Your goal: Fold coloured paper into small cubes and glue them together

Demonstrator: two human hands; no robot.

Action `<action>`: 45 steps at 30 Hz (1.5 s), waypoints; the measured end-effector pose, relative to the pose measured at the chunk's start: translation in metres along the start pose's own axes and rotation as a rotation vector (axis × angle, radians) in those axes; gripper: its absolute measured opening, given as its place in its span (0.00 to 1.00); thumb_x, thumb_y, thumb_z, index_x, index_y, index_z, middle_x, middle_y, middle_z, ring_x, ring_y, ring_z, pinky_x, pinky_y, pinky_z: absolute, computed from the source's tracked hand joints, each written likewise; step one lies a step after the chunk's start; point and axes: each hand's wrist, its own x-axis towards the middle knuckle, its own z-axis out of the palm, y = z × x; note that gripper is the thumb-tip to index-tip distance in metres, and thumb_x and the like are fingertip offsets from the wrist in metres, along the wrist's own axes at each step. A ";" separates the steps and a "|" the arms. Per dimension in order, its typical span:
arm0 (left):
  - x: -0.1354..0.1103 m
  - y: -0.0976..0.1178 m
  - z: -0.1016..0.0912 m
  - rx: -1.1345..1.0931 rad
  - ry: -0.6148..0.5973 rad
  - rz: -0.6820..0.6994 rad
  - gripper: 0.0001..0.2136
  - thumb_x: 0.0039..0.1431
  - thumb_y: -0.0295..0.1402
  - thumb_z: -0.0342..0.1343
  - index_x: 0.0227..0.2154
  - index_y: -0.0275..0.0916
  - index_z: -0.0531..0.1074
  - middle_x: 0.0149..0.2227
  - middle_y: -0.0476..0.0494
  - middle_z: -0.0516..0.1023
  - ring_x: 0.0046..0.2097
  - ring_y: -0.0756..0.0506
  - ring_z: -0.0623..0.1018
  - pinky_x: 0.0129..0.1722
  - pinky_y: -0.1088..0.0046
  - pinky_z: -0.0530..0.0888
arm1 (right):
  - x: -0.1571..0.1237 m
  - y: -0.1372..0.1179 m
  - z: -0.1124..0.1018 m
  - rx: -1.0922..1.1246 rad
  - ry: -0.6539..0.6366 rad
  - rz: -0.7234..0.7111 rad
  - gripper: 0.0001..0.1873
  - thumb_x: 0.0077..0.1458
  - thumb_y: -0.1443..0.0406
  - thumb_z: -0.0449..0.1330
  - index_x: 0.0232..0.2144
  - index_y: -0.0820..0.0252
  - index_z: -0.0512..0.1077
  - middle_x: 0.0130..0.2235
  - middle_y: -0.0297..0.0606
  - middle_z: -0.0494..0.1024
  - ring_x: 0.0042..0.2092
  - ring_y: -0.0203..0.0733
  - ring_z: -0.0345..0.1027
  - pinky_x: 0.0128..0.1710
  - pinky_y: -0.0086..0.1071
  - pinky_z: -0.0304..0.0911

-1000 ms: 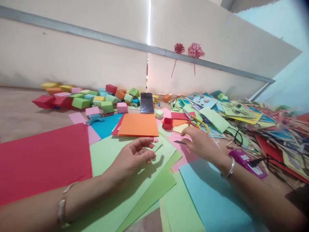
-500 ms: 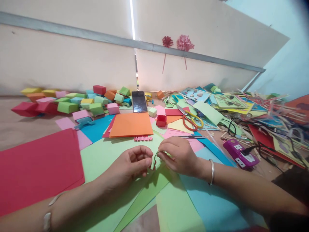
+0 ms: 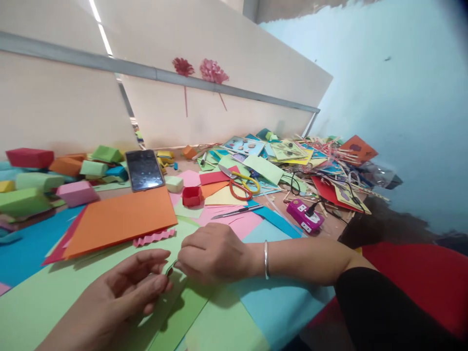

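The strip (image 3: pixel 170 267), a small folded piece of green paper, is below and left of the frame's middle, bridging the narrow gap between the two hands' fingertips. The left hand (image 3: pixel 126 287), at lower left, has thumb and forefinger nearly together with the strip's near end between them; its other fingers curl loosely beneath. How firmly they press cannot be told. The right hand (image 3: pixel 212 253), just right of it, is bent over with its fingers closed, and the strip's far end runs in under its fingertips, where the hand hides the rest. Both hands are above the green sheet (image 3: pixel 32 312) that fills the lower left. Just above the left fingers, the pink zigzag (image 3: pixel 154 238) lies along the lower edge of the orange paper (image 3: pixel 120 219). Above the right hand, near the centre, are the cutter (image 3: pixel 237 211), the red box (image 3: pixel 192 196) and the scissors (image 3: pixel 244 185).
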 end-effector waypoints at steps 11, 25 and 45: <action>0.007 0.009 -0.006 0.310 0.049 0.500 0.16 0.42 0.37 0.66 0.35 0.41 0.73 0.26 0.51 0.76 0.29 0.45 0.78 0.29 0.72 0.76 | -0.004 0.001 -0.004 0.755 0.111 0.349 0.12 0.57 0.71 0.58 0.43 0.63 0.76 0.42 0.42 0.82 0.39 0.38 0.75 0.40 0.31 0.71; 0.004 0.011 -0.015 0.438 0.050 0.696 0.09 0.47 0.40 0.62 0.16 0.46 0.75 0.35 0.43 0.73 0.39 0.39 0.74 0.34 0.70 0.70 | 0.005 0.004 -0.032 0.599 -0.175 -0.033 0.15 0.56 0.79 0.54 0.39 0.63 0.77 0.44 0.37 0.83 0.45 0.30 0.75 0.48 0.20 0.67; -0.002 0.013 -0.006 0.395 0.039 0.693 0.10 0.45 0.36 0.60 0.13 0.45 0.72 0.29 0.45 0.71 0.35 0.41 0.71 0.34 0.71 0.68 | -0.014 0.199 -0.091 -0.549 -0.487 1.228 0.20 0.63 0.59 0.60 0.54 0.63 0.69 0.54 0.45 0.72 0.50 0.47 0.71 0.49 0.45 0.71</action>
